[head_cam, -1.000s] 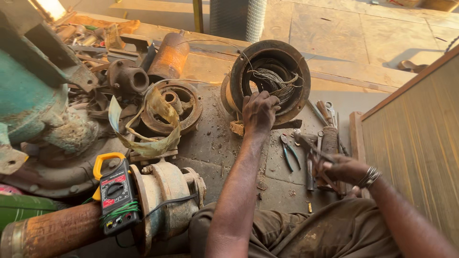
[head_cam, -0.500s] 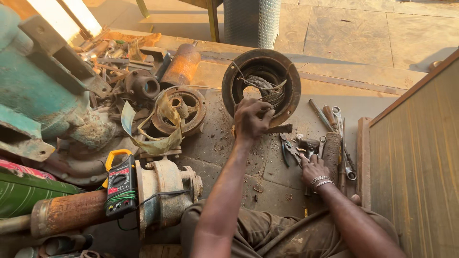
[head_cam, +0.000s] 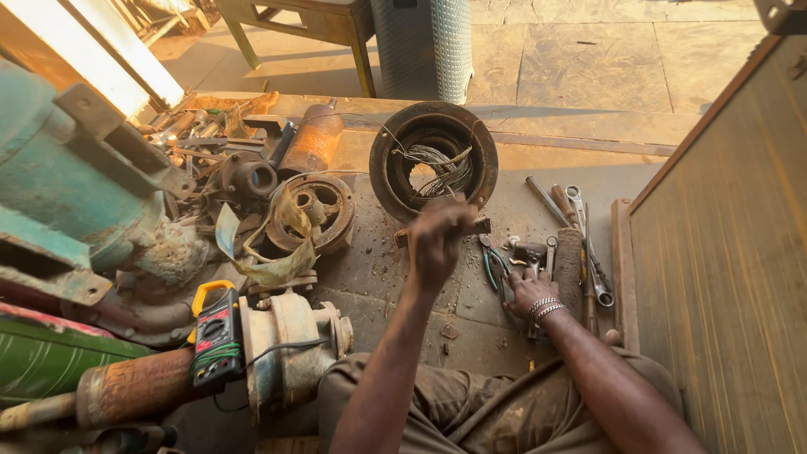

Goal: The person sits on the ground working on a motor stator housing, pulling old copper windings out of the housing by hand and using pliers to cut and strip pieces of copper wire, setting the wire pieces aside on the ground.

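A round rusty motor stator (head_cam: 383, 160) stands on edge on the dirty floor, with loose copper wires (head_cam: 439, 164) inside its bore. My left hand (head_cam: 437, 240) is raised just in front of its lower rim, blurred by motion, fingers curled; whether it holds anything is unclear. My right hand (head_cam: 531, 292), bracelets at the wrist, rests palm-down on a heap of hand tools to the right. Green-handled pliers (head_cam: 492, 267) lie just left of it and wrenches (head_cam: 578, 202) lie beyond it. Its fingers are partly hidden among the tools.
A yellow-edged multimeter (head_cam: 217, 336) leans on a pump housing (head_cam: 290, 345) at the near left. A rusty end cover (head_cam: 318, 210), a rusty cylinder (head_cam: 313, 143) and a green motor body (head_cam: 59, 185) crowd the left. A wooden panel (head_cam: 731, 252) stands on the right, a mesh bin (head_cam: 424, 46) behind.
My left hand has drawn back from the stator's wires toward me. My right hand shifted slightly left among the tools. The view has tilted upward.
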`<state>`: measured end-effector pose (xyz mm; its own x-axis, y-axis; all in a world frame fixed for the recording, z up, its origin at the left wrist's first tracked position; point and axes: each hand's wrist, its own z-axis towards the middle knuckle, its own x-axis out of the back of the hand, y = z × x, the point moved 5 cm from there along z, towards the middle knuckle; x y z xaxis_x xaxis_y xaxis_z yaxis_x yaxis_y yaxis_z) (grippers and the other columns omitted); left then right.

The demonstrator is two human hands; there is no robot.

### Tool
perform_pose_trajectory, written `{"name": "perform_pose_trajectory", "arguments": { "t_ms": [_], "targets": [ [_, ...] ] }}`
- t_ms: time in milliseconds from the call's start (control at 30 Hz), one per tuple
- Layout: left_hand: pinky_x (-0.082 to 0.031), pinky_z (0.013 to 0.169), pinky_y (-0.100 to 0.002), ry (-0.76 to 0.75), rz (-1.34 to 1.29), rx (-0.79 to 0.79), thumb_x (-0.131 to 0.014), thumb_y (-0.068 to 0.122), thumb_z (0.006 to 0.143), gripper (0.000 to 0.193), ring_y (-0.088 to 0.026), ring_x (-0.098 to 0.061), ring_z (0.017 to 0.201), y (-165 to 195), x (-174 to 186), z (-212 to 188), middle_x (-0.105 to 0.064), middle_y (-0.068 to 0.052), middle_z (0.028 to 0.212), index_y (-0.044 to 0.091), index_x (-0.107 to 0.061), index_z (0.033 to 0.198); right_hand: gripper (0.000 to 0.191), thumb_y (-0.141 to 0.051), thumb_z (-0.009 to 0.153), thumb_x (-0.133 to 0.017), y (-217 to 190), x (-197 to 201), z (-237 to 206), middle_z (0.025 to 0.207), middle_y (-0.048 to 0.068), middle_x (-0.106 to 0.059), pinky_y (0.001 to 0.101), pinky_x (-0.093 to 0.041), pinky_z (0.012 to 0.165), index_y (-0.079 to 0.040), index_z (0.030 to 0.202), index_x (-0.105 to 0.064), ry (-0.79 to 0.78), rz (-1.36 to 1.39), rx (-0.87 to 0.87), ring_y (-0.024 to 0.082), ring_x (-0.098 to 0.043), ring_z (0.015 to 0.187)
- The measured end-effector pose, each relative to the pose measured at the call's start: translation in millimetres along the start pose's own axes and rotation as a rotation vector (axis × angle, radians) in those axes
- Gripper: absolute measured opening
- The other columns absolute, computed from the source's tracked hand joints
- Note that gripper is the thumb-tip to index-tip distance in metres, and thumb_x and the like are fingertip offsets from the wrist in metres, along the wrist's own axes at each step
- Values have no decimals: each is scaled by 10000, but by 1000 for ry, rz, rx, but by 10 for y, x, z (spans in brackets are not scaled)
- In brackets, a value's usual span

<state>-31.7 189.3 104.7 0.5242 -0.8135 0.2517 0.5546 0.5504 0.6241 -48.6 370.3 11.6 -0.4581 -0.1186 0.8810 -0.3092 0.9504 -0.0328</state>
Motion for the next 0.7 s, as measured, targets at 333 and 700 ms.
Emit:
{"name": "perform_pose_trajectory", "arguments": {
  "t_ms": [333, 700],
  "targets": [
    [-421, 1019, -508, -790, 676, 434, -599, 263, 900, 384, -347, -622, 1152, 787, 737, -2396, -699, -167, 1210, 203, -711, 1263, 781, -535, 812, -786, -295, -290, -1089, 1429, 160, -561, 418, -458, 1136, -205, 1453, -488, 151, 51, 232, 330, -562, 1326],
    [-246, 1083, -587, -1037, 963, 290, -591, 364, 903, 419, -326, -491, 1347, 1667, 631, -2886, -581, -112, 1421, 178, -665, 1271, 663, -491, 920, -624, -670, -450, -3190, 1359, 110, -624, 412, -555, 996, -147, 1460, -450, 150, 422, 478, 233, -685, 1145]
  ]
}}
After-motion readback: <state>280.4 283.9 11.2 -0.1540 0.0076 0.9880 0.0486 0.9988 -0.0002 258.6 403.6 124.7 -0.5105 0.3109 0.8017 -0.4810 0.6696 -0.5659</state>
